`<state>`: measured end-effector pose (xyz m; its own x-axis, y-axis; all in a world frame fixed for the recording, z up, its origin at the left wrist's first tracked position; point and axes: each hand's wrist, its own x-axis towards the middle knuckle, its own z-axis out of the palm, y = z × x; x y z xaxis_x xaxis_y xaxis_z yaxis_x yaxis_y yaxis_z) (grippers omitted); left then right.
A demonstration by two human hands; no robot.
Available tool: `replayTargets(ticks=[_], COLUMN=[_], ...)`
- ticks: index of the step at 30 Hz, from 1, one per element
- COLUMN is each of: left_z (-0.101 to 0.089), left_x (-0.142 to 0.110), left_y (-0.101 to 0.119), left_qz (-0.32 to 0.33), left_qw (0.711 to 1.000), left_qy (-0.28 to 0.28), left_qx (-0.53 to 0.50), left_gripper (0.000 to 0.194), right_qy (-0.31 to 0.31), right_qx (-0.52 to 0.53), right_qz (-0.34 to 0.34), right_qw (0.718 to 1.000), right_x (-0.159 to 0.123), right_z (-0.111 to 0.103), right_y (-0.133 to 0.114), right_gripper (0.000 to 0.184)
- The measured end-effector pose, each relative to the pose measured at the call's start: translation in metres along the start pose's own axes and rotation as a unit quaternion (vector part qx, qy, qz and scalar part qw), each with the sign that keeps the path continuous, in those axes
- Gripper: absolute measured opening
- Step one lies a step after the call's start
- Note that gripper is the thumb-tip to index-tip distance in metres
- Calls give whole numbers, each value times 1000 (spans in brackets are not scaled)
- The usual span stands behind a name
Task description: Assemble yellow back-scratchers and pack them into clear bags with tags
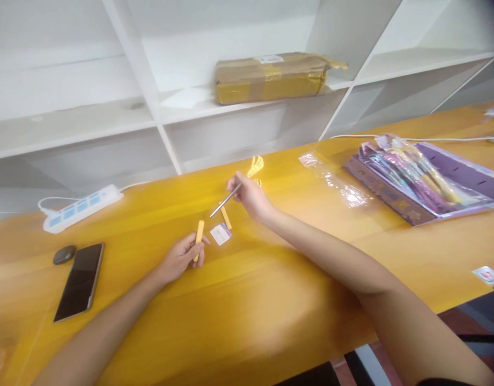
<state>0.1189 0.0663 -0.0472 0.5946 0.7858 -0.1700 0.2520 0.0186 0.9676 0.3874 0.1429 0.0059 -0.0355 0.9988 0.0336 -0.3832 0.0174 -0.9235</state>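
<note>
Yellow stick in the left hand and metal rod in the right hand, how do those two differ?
The stick is yellow, while the metal rod is grey. The stick is thicker; the metal rod is thinner. The left hand holds the stick nearly upright in the picture, whereas the right hand holds the metal rod at a clear slant. Both look straight.

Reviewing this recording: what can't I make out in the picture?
All in the head view:
Whether the metal rod joins the yellow claw-shaped piece: the right hand covers the stretch between.
Part of the yellow strip: covered by fingers of the left hand.
Print on the white card: too small and blurred.
Right end of the purple tray: cut off by the picture's right edge.
</note>
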Motion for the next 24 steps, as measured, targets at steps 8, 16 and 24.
replayTargets(ticks=[8,16,24], left_z=[-1,-1,0], left_x=[-2,-2,-3], left_y=[1,1,4], left_qz=[-5,-11,-8], left_qw=[999,999,998], left_qy=[-23,-31,-25], left_qx=[34,39,49], left_gripper=[43,45,40], right_qy=[-30,-56,-68], right_qx=[163,105,-17], right_qz=[157,144,12], right_qw=[973,982,997], right_x=[1,-4,-11], right_z=[-3,4,6], right_y=[-6,10,12], right_gripper=[39,45,56])
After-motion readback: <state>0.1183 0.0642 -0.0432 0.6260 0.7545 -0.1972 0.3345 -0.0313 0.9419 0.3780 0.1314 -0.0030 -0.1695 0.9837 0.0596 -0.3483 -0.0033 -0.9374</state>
